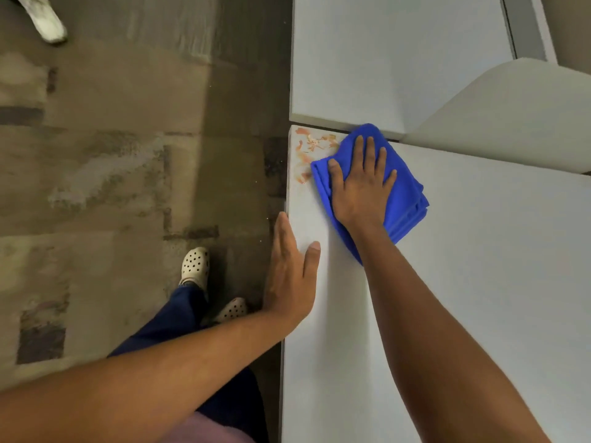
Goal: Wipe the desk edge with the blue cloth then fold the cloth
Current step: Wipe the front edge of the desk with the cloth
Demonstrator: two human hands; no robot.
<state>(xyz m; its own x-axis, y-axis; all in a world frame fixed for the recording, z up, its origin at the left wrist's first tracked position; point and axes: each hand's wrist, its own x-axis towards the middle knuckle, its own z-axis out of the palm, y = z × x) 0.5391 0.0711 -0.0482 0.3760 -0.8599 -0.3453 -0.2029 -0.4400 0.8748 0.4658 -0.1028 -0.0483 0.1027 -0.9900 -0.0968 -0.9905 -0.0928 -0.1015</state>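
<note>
A folded blue cloth lies on the white desk near its far left corner. My right hand presses flat on the cloth, fingers spread and pointing away from me. Orange-red smears mark the desk's corner just left of the cloth, reaching the left edge. My left hand rests flat on the desk's left edge nearer to me, fingers straight, thumb out on the desk top, holding nothing.
A second white desk butts against the far side, with a curved grey-white panel at the right. To the left is mottled brown floor, where my feet in perforated clogs stand.
</note>
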